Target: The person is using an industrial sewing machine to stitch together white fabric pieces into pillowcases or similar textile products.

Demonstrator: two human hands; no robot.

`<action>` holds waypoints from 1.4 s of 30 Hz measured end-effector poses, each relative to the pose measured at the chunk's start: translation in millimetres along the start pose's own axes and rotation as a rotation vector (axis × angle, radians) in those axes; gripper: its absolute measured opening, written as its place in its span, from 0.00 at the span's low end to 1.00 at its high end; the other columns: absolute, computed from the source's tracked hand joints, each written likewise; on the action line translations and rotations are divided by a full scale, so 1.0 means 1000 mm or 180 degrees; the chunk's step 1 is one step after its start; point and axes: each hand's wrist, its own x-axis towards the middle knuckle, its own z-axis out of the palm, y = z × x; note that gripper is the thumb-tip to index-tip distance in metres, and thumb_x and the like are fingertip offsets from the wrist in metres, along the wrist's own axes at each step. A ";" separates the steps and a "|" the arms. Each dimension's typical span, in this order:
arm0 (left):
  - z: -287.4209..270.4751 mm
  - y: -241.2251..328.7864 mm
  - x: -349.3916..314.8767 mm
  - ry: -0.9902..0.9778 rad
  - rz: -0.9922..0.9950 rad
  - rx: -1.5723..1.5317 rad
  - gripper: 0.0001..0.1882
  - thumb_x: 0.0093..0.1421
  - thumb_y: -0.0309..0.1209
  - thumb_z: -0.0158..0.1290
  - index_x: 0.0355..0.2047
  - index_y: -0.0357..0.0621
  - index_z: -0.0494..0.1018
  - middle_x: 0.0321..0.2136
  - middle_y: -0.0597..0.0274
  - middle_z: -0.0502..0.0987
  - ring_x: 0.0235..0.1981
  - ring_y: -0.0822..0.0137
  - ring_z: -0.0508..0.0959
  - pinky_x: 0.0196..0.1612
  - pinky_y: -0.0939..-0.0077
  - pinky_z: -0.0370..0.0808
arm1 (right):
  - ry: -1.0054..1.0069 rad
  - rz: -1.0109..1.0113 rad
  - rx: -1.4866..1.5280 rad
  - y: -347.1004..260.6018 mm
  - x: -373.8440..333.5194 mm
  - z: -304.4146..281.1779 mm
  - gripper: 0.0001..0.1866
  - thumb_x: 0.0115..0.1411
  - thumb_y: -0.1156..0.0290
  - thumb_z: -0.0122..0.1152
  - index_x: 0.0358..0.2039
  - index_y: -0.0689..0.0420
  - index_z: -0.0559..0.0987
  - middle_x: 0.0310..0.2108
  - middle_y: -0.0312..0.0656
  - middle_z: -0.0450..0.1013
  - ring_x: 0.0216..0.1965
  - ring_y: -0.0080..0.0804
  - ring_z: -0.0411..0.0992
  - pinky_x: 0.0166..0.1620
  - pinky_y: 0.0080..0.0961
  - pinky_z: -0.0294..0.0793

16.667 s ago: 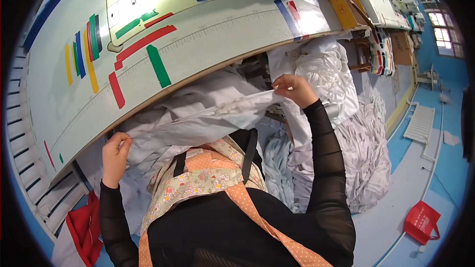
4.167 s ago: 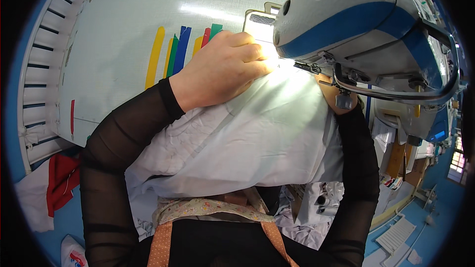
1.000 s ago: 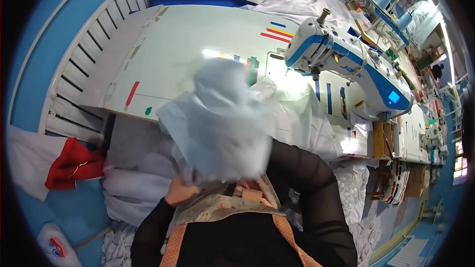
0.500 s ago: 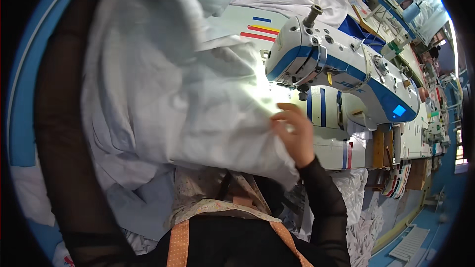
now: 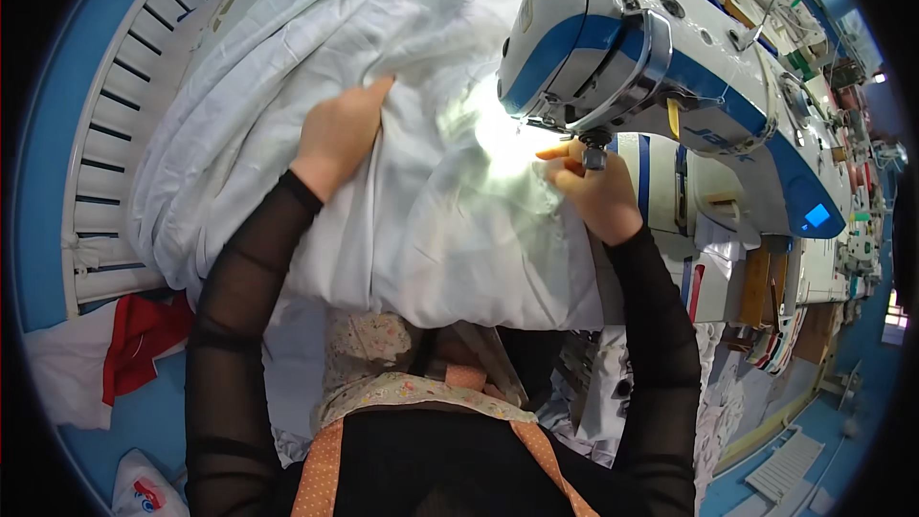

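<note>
A large piece of white fabric (image 5: 316, 67) lies bunched over the sewing machine's bed and hangs over its near edge. My left hand (image 5: 343, 137) is closed on a gathered fold of it, left of the machine head. Close by the needle area, my right hand (image 5: 605, 196) pinches the fabric's right edge, its fingertips partly behind a knob. The white-and-blue sewing machine (image 5: 574, 38) stands just beyond that hand, its lamp glaring on the cloth. Glare hides the needle and the presser foot.
A white slatted rack (image 5: 91, 163) stands at the left. Below it hangs red-and-white cloth (image 5: 144, 345). A wooden box (image 5: 763, 282) sits beneath the machine's right end, and more machines line the far right. A patterned apron (image 5: 412, 393) covers my lap.
My left hand has come down from the far upper left onto the fabric, which now lies spread lower. My right hand has moved nearer the needle area. The view has shifted closer to the machine.
</note>
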 end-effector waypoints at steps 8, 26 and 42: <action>0.067 -0.037 0.143 0.0716 0.0949 -0.0347 0.12 0.59 0.30 0.44 0.39 0.48 0.76 0.29 0.51 0.79 0.29 0.49 0.79 0.35 0.56 0.76 | 0.0480 0.0080 -0.0089 -0.021 -0.039 0.029 0.15 0.52 0.80 0.62 0.42 0.62 0.80 0.17 0.32 0.63 0.18 0.17 0.60 0.23 0.18 0.61; -0.128 -0.096 -0.030 0.0311 -0.0734 -0.0134 0.14 0.59 0.21 0.45 0.44 0.40 0.74 0.38 0.46 0.77 0.41 0.49 0.77 0.46 0.64 0.72 | -0.0915 0.1099 0.1405 -0.049 -0.142 0.043 0.19 0.55 0.81 0.61 0.49 0.59 0.77 0.33 0.31 0.72 0.27 0.14 0.68 0.31 0.14 0.69; -0.103 -0.013 -0.140 -0.0591 -0.0363 -0.0942 0.24 0.51 0.28 0.54 0.51 0.42 0.73 0.52 0.48 0.71 0.54 0.48 0.70 0.58 0.62 0.65 | 0.0306 0.1331 0.2846 -0.029 -0.232 0.110 0.17 0.62 0.82 0.52 0.52 0.65 0.71 0.28 0.37 0.72 0.19 0.16 0.64 0.20 0.13 0.66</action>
